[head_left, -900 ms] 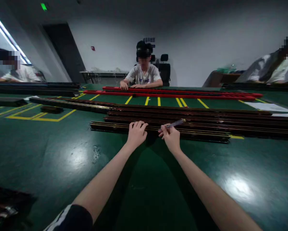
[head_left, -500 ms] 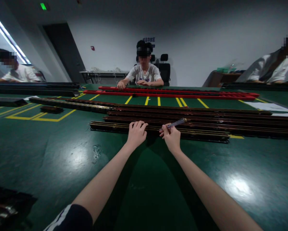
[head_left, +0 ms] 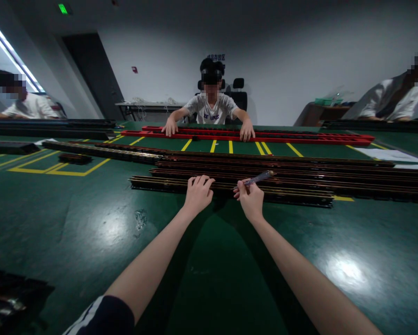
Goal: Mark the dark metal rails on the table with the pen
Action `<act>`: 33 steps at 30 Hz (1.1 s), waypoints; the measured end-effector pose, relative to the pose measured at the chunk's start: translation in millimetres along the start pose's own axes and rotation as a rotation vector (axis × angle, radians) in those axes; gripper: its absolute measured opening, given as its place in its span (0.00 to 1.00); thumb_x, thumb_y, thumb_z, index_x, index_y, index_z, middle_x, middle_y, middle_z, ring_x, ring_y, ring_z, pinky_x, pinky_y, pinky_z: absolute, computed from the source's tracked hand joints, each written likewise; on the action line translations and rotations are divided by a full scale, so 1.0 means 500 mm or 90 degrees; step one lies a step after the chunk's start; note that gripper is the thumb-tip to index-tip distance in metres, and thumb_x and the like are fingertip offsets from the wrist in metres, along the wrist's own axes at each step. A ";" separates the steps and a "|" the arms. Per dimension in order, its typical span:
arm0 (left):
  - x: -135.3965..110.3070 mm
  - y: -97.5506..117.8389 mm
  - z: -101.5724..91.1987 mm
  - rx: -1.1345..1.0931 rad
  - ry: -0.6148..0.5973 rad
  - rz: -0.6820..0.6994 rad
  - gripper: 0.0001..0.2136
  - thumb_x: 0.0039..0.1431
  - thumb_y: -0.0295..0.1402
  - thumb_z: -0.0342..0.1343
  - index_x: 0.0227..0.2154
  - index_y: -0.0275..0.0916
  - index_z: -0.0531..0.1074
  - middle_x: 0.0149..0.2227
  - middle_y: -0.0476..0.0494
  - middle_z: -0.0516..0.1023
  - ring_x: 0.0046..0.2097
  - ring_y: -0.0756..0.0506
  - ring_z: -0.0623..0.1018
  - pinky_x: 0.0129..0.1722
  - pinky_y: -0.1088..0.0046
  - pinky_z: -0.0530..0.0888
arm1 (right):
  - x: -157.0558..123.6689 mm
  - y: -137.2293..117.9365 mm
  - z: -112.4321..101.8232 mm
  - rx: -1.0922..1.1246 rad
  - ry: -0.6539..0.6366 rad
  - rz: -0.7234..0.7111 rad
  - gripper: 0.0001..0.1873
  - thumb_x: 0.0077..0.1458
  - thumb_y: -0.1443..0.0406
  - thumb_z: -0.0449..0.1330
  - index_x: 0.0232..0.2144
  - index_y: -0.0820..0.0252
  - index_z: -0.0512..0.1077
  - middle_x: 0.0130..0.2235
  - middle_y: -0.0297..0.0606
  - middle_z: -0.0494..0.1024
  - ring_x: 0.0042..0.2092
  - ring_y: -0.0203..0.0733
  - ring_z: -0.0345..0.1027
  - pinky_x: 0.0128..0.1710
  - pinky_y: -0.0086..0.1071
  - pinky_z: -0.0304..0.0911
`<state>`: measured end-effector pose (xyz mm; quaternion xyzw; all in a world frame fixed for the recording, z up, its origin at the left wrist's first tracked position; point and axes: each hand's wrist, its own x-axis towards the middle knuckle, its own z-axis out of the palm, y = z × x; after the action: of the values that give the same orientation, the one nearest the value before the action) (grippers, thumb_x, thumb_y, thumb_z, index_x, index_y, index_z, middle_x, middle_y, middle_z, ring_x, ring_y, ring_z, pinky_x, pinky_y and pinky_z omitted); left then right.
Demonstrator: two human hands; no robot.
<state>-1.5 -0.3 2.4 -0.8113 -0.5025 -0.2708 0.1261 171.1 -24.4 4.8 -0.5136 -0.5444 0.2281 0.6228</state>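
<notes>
A long black rail with brass-coloured edges (head_left: 160, 184) lies crosswise on the green table in front of me. My left hand (head_left: 199, 193) rests over its middle, fingers bent across the top and gripping it. To the right, my right hand (head_left: 251, 200) is closed around a slim screwdriver with a clear bluish handle (head_left: 262, 177). The handle end points up and to the right. Its tip is directed down and left at the rail; whether it touches cannot be made out. Directly behind lie several similar dark rails (head_left: 299, 173) side by side.
Red trays (head_left: 348, 139) span the table's far side, where a co-worker (head_left: 212, 109) has both hands on them. A short dark piece (head_left: 75, 159) lies at left. More dark strips (head_left: 9, 298) sit at the lower left. Paper sheets (head_left: 390, 154) lie at right.
My right hand and the screwdriver have shifted slightly to the right. My left hand stays in place. The co-worker opposite has spread both hands apart onto the red trays.
</notes>
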 end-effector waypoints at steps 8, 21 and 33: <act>0.000 -0.001 0.000 -0.002 0.000 -0.004 0.16 0.57 0.25 0.47 0.47 0.38 0.71 0.46 0.41 0.74 0.49 0.41 0.72 0.52 0.58 0.62 | 0.001 0.001 0.002 0.017 0.013 0.008 0.26 0.50 0.43 0.55 0.29 0.61 0.67 0.23 0.38 0.75 0.21 0.38 0.69 0.21 0.31 0.67; 0.000 0.001 -0.005 -0.014 -0.013 -0.005 0.16 0.58 0.25 0.46 0.47 0.39 0.70 0.47 0.40 0.74 0.50 0.41 0.71 0.53 0.57 0.62 | -0.001 -0.005 0.001 0.040 0.007 0.013 0.25 0.51 0.44 0.55 0.28 0.61 0.66 0.23 0.38 0.75 0.21 0.38 0.69 0.19 0.30 0.65; 0.001 0.002 -0.006 -0.004 -0.020 -0.007 0.16 0.58 0.25 0.46 0.47 0.39 0.70 0.47 0.40 0.74 0.50 0.41 0.71 0.53 0.58 0.62 | 0.000 -0.001 0.002 0.049 0.001 0.004 0.22 0.53 0.47 0.56 0.29 0.61 0.66 0.23 0.37 0.74 0.21 0.37 0.68 0.20 0.29 0.66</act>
<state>-1.4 -1.9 5.0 -0.8132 -0.5078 -0.2601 0.1146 170.2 -24.2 5.2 -0.4912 -0.5333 0.2502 0.6416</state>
